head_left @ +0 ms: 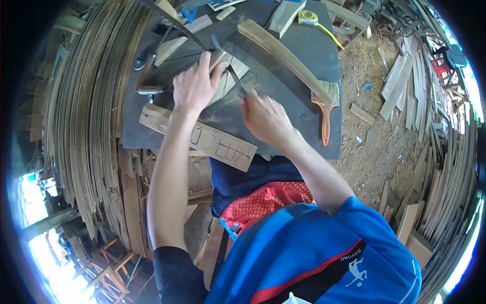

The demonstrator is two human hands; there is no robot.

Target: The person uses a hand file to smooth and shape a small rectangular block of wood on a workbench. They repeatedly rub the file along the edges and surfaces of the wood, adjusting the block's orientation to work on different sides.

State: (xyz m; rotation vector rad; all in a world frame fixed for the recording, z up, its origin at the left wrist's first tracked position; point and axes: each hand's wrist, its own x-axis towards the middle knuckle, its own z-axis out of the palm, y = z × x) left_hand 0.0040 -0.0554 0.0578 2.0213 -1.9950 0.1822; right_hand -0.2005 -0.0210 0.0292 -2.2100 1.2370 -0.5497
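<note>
With the left hand (195, 86), grips a block (217, 60) just left of the middle of the table (298, 106), closing thumb and fingers about it. With the right hand (266, 119), clasps the near end of a narrow tool (235, 77), also over the table, bringing its blade against or just beside the block; cannot tell which.

Nearest, before the table, wears a blue shirt (304, 238) and dark trousers (233, 177), with red patterned cloth (268, 200) at the lap. Across the table's near edge, has a plank (202, 139), set aslant, jutting out a little and marked with outlined characters.

Farther in on the table, has a pale board (225, 90) below the block. On the table's left side, has a wooden handle (150, 90); near its right edge, a brush (325, 119) with bristles facing away. From beside the brush toward the table's far side, has a long curved strip (283, 55). Over the table's far left, has a long dark blade (185, 31) slanting in, and offcuts (195, 33) beneath. At its far right, has a tape measure (308, 17), drawn partly out.

Beyond the table's left edge, has stacked timber (96, 101); beyond its right, a littered floor (364, 131), then loose boards (397, 81).
</note>
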